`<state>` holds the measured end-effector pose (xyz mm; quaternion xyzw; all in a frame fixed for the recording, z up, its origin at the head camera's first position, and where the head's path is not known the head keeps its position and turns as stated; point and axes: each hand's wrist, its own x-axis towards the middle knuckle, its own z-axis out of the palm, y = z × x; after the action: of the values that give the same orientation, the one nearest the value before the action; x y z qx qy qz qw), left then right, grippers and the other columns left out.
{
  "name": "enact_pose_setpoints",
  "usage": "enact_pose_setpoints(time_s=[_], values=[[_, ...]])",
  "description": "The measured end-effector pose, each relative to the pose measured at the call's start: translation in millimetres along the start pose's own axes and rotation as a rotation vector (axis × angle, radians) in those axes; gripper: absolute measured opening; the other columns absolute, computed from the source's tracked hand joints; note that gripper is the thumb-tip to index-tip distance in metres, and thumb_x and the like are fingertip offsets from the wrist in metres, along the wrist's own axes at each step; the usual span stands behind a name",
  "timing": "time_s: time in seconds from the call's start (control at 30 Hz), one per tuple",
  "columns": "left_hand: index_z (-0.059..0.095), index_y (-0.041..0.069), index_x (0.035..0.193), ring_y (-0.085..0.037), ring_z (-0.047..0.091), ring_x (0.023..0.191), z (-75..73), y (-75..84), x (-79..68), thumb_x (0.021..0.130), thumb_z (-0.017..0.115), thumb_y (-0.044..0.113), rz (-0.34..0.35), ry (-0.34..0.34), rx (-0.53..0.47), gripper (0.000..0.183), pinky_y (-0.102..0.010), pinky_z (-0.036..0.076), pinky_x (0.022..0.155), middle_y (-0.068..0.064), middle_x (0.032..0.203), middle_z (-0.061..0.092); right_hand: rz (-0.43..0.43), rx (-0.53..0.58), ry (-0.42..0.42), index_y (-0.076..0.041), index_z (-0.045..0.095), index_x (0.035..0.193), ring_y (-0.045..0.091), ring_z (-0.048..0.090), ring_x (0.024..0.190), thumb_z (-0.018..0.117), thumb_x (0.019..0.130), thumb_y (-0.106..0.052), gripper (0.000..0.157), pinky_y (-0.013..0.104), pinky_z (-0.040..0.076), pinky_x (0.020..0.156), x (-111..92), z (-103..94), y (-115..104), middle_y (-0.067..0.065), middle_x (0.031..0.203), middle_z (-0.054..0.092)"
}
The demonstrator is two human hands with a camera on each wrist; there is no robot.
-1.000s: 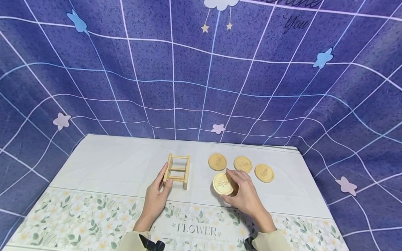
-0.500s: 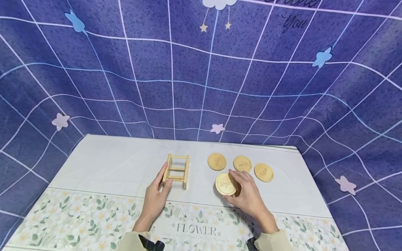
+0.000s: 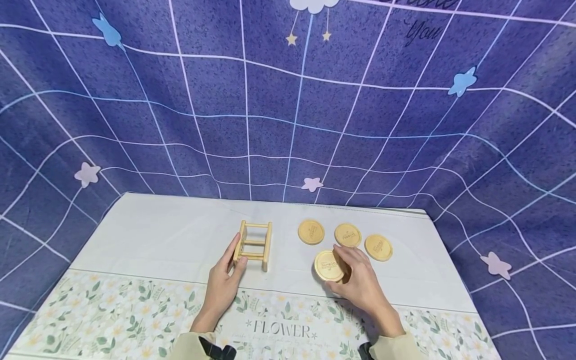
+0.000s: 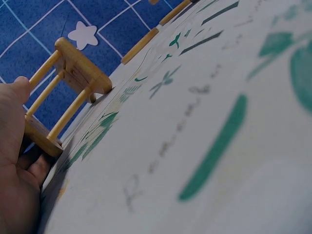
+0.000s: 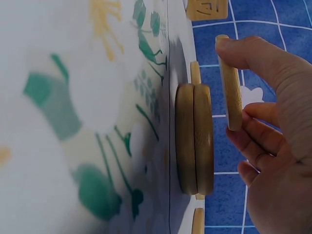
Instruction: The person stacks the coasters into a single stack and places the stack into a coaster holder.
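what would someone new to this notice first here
Probably the star-dotted purple-blue backdrop, filling the head view's upper half. Next, lower right of centre, the right hand pinching a round wooden disc above a stack of two more. To its left, the left hand grips a small wooden rack.

Bright, even light in the head view; dimmer wrist views, nearest tablecloth [image 5: 34, 185] out of focus.

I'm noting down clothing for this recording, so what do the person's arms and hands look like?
Pale beige sleeves reach near both wrists. Black wrist gear shows along each sleeve's inner edge, its details unclear. The left hand and right hand have bare fingers, with no gloves or rings visible.
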<state>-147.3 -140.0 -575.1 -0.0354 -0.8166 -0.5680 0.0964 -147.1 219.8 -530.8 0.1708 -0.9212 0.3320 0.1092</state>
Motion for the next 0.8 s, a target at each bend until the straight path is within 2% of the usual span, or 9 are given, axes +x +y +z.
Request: enact_pose_setpoints(time_s=[0.27, 0.47, 0.67, 0.8], values=[[0.034, 0.022, 0.177, -0.030, 0.040, 0.162, 0.4, 0.2, -1.7, 0.117, 0.060, 0.029, 0.020, 0.010, 0.018, 0.065, -0.007, 0.026, 0.125, -0.005, 0.178, 0.038, 0.029, -0.019, -0.003, 0.003, 0.065, 0.151, 0.044, 0.057, 0.144, 0.107, 0.069, -0.014, 0.094, 0.064, 0.044, 0.126, -2.8, -1.5, 2.6, 0.017, 0.150, 0.068], [0.033, 0.024, 0.177, -0.033, 0.040, 0.162, 1.1, 0.1, -1.3, 0.118, 0.059, 0.029, 0.032, 0.013, 0.025, 0.065, -0.007, 0.026, 0.125, -0.006, 0.179, 0.038, 0.034, -0.027, 0.005, 0.003, 0.065, 0.151, 0.044, 0.059, 0.141, 0.107, 0.069, -0.013, 0.093, 0.064, 0.046, 0.124, -5.6, -3.4, 5.4, 0.018, 0.149, 0.069], [0.034, 0.022, 0.177, -0.029, 0.040, 0.162, 0.2, -0.8, -1.3, 0.117, 0.061, 0.030, 0.019, 0.009, 0.020, 0.066, -0.006, 0.027, 0.125, -0.003, 0.178, 0.037, 0.028, -0.020, 0.011, 0.005, 0.066, 0.149, 0.046, 0.059, 0.143, 0.107, 0.069, -0.012, 0.092, 0.065, 0.036, 0.131, -8.1, -4.7, 9.7, 0.019, 0.147, 0.070], [0.033, 0.023, 0.177, -0.029, 0.041, 0.162, 0.3, -0.5, -1.4, 0.117, 0.060, 0.030, 0.013, 0.006, 0.017, 0.066, -0.006, 0.027, 0.125, -0.004, 0.178, 0.038, 0.018, -0.027, 0.018, 0.006, 0.066, 0.149, 0.046, 0.061, 0.141, 0.106, 0.068, -0.012, 0.092, 0.065, 0.034, 0.132, -10.7, -5.5, 12.7, 0.020, 0.144, 0.071]])
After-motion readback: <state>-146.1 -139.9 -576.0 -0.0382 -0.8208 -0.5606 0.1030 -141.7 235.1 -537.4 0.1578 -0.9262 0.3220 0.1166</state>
